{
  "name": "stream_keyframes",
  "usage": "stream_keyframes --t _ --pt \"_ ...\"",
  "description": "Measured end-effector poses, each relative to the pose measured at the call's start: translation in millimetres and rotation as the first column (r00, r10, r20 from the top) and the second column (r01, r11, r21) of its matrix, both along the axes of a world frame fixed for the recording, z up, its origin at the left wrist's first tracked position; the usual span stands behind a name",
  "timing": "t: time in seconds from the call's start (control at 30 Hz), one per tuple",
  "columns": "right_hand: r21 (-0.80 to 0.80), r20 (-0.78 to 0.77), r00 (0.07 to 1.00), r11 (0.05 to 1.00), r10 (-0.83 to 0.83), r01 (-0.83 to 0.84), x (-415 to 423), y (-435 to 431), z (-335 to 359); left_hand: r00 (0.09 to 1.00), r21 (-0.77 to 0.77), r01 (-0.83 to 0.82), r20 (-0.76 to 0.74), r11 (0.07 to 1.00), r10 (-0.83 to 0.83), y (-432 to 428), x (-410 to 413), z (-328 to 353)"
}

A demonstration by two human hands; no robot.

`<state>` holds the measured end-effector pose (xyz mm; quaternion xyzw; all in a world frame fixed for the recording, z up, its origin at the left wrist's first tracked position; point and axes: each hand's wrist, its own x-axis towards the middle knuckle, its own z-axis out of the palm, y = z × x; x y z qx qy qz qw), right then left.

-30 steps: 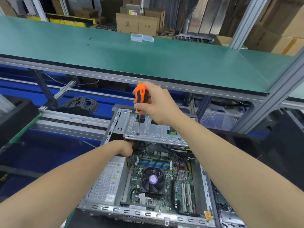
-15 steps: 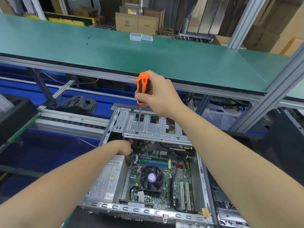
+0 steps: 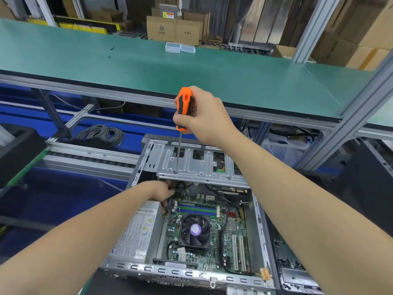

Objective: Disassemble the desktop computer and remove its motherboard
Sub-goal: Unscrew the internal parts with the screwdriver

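The open computer case is lying on its side below the green shelf, holding the motherboard flat on its floor, a black fan on the board, a grey power supply along the left wall and a metal drive cage across the far end. The right hand is gripping an orange screwdriver upright, its tip sitting on the cage's near left corner. The left hand is reaching under that corner among wires; whether it is holding anything cannot be told. The motherboard is showing green, with memory slots, white card slots and cables.
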<state>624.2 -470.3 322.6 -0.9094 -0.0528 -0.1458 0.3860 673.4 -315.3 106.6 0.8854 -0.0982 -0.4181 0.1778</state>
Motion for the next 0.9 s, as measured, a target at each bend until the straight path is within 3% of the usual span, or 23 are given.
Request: stream_keyframes --t 0.2,0.33,0.4,0.57,0.7,0.9 --pt "-0.004 -0.001 0.999 0.999 -0.046 0.046 3.8 -1.6 2.4 0.999 -0.033 -0.050 0.003 0.998 0.050 2.3 -0.1 -5.7" --pt "-0.011 -0.003 0.998 0.998 -0.056 0.056 4.3 -1.6 1.8 0.988 -0.004 -0.111 -0.109 0.994 0.110 -1.1 5.3 -9.2" --pt "-0.011 -0.002 0.998 0.998 -0.057 0.057 4.2 -0.8 1.0 0.989 -0.007 -0.134 -0.062 0.991 0.133 -3.9 6.4 -12.4" --pt "-0.044 0.004 0.999 0.998 -0.038 0.038 2.3 5.4 -8.4 0.973 0.216 0.188 0.092 0.958 -0.212 -4.6 6.2 -8.8" --pt "-0.073 0.006 0.999 0.997 -0.037 0.038 1.1 9.9 -20.1 0.979 0.189 0.144 0.116 0.971 -0.168 -2.5 9.0 -12.3" --pt "-0.087 0.025 0.998 0.994 -0.059 0.061 1.4 12.3 -28.2 0.945 0.242 0.274 0.113 0.931 -0.307 -2.6 12.7 -11.8"
